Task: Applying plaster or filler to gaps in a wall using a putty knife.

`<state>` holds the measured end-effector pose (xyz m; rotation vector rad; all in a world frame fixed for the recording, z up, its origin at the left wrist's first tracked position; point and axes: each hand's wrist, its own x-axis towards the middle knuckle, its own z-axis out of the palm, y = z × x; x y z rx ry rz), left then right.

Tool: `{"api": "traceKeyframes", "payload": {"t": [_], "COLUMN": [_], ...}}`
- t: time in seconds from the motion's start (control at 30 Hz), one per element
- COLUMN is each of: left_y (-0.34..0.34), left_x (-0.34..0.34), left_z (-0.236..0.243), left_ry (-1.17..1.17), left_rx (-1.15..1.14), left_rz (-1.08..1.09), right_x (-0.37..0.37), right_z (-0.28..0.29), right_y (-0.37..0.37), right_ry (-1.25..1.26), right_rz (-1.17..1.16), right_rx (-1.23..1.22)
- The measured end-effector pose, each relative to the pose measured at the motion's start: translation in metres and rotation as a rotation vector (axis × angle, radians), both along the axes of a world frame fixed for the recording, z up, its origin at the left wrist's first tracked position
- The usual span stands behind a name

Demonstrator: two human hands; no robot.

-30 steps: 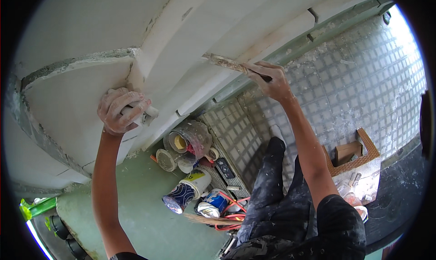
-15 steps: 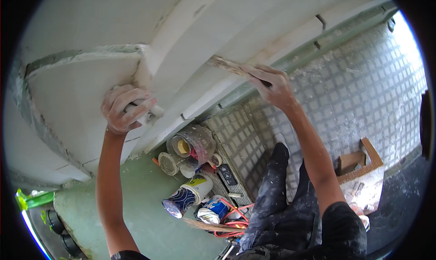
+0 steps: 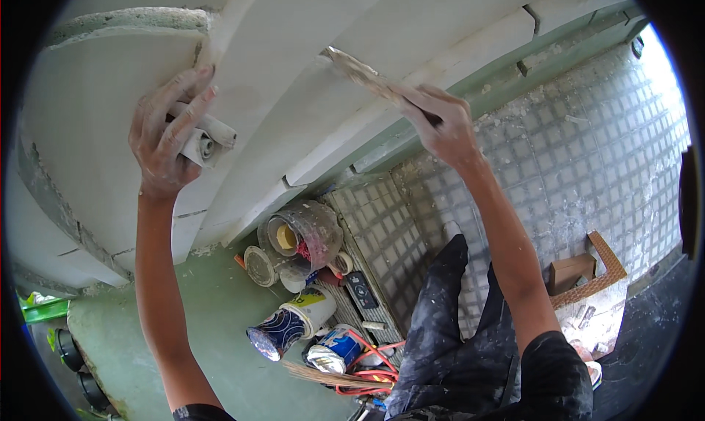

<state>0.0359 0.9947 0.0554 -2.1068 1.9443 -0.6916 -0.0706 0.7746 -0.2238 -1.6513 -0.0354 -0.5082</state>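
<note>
My left hand (image 3: 160,142) is wrapped around a whitish rolled-up sheet (image 3: 208,143), its coiled end showing below my fingers. What the sheet is made of I cannot tell. The fingertips are raised close to the white plastered wall (image 3: 264,83), just under a corner in its raised edging. My right hand (image 3: 444,127) grips a plaster-smeared putty knife (image 3: 363,76), seen nearly edge-on. The knife's far end is at the wall's smooth curved surface; whether it touches is hard to tell. White dust coats both hands.
Below the wall stand a clear bucket (image 3: 323,226) with things inside, a tipped white tub (image 3: 312,307) and a blue-white can (image 3: 338,347). A red hose (image 3: 360,386) and a straw broom (image 3: 330,373) lie nearby. A plaster-marked wooden piece (image 3: 595,303) is at right on the tiled floor (image 3: 543,156).
My left hand has shifted left and upward with the rolled sheet, its fingers now more extended. The putty knife's far end has moved up and left along the wall.
</note>
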Motion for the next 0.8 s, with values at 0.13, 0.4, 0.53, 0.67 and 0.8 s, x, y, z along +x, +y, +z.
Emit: {"api": "traceKeyframes", "payload": {"t": [0.13,0.4,0.53,0.67,0.8], "left_y": [0.000,-0.004,-0.001,-0.008,-0.003], "left_x": [0.000,0.000,-0.005,0.000,-0.003], "left_z": [-0.001,0.000,-0.001,-0.002,0.005], "left_ry": [-0.025,-0.070,-0.036,-0.030,-0.023], "left_rx": [0.027,-0.012,0.011,-0.001,0.045], "left_rz": [0.028,-0.014,0.033,-0.021,0.034], "right_x": [0.012,0.016,0.011,0.000,0.001], "right_z": [0.016,0.014,0.019,-0.005,0.002], "right_y": [0.007,0.007,0.002,-0.006,-0.001], "right_ry": [-0.106,-0.111,-0.141,-0.090,-0.080], "right_rz": [-0.049,-0.033,-0.060,-0.053,-0.039], "right_rx": [0.088,0.059,0.040,0.077,0.046]}}
